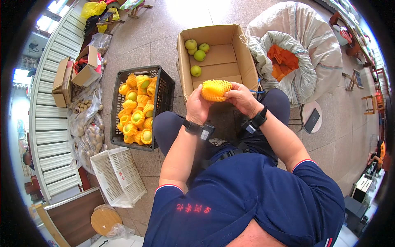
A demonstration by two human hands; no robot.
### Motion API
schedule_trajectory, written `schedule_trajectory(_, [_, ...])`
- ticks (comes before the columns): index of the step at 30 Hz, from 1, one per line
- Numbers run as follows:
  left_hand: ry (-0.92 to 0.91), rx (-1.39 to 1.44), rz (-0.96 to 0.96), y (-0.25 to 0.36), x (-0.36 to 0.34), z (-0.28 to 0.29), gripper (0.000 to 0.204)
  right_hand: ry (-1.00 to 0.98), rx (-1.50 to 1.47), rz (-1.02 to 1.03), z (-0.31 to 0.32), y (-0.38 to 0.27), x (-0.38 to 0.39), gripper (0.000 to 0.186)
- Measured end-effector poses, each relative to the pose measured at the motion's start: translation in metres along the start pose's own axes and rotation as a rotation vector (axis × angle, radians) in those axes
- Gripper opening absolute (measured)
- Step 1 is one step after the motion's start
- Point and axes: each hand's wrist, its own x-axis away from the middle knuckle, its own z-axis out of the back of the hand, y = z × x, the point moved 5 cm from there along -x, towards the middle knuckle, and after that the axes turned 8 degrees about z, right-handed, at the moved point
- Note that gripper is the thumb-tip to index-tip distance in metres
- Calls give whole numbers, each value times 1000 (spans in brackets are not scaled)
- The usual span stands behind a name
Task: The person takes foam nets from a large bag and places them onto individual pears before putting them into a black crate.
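Between my hands, over the near edge of a cardboard box, is a yellow foam net sleeve. My left hand grips its left side, and the thumb and fingers of my right hand pinch its right end. The sleeve looks rounded out; whether a fruit sits inside is hidden. Several bare green apples lie along the left side of the box. To the left, a black plastic crate is filled with green apples in yellow foam nets.
A large white woven sack stands right of the box, its rolled mouth showing orange foam nets. A white plastic basket lies near the crate. Bags of potatoes line the left. A round stool holds a dark flat device.
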Motion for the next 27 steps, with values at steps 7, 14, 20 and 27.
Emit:
schedule_trajectory(7, [63,-149,-67,-5,-17,0,32,-46,-211,112,2,-24,3,41])
schedule_trajectory(14, [-7,-328,-337,-2,3,-1,45,55,90,118,8,12,1,35])
schedule_trajectory(20, [-30,-586,-459,-7,1,-1,53,32,194,169,5,-1,6,31])
schedule_trajectory(27, [125,-632,-381,-9,-7,5,39,-86,300,308,1,-6,7,39])
